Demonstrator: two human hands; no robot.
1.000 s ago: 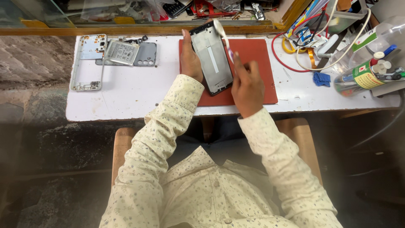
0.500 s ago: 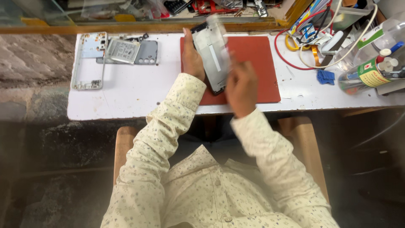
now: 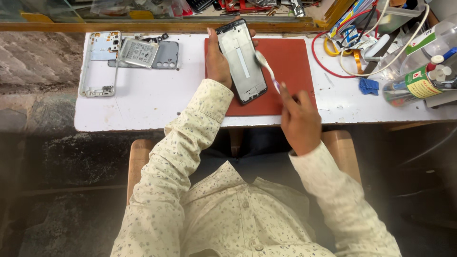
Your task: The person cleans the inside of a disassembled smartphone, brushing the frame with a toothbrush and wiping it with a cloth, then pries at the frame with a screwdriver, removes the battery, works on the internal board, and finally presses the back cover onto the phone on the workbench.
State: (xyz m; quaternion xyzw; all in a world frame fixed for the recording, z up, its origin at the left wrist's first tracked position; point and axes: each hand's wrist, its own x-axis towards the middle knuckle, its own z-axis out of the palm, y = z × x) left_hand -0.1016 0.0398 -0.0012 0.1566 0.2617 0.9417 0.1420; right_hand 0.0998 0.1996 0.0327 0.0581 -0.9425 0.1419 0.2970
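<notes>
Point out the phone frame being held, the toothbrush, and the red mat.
phone frame [image 3: 242, 62], head view, middle of its inner plate.
toothbrush [image 3: 262, 59], head view, on the bristle head.
red mat [image 3: 293, 62], head view, bare right part.

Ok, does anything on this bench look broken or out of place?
The phone in the left hand is stripped open, and its loose frame and back cover lie apart at the table's left end. Nothing looks spilled.
</notes>
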